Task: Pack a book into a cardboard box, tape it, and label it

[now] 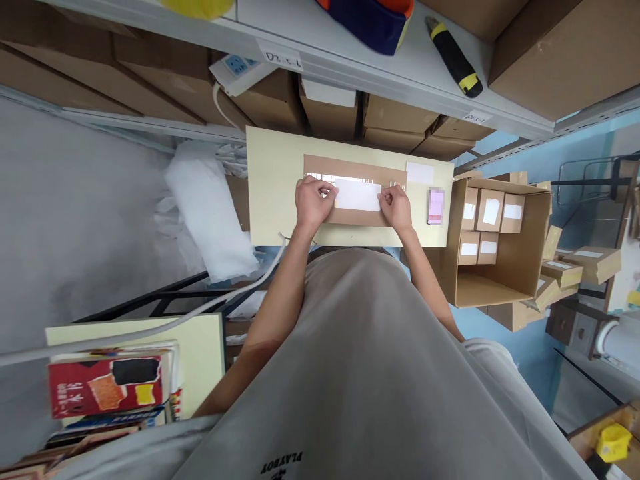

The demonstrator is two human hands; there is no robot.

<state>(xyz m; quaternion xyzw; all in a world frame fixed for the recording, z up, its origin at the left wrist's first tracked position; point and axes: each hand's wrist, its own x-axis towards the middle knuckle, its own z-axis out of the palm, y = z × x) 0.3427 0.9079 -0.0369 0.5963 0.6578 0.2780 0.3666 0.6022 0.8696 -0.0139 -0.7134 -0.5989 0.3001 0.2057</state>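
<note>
A brown cardboard box (354, 218) lies on the cream tabletop (275, 193), with printed markings along its far part. Over its middle is a blank white label (358, 197), long side across my view. My left hand (314, 200) is closed in a pinch at the label's left end. At the opposite end, my right hand (397, 208) pinches the label between thumb and finger. Whether the label lies flat against the cardboard all over, I cannot tell. Another white slip (420, 173) and a phone (436, 206) rest on the table to the right.
Right of the table stands an open carton (500, 288) holding several labelled boxes. A shelf (340, 43) above the far edge carries a utility knife (454, 59) and a tape dispenser (375, 27). White plastic wrap (210, 207) hangs at left, near a cable (220, 300) and books (107, 387).
</note>
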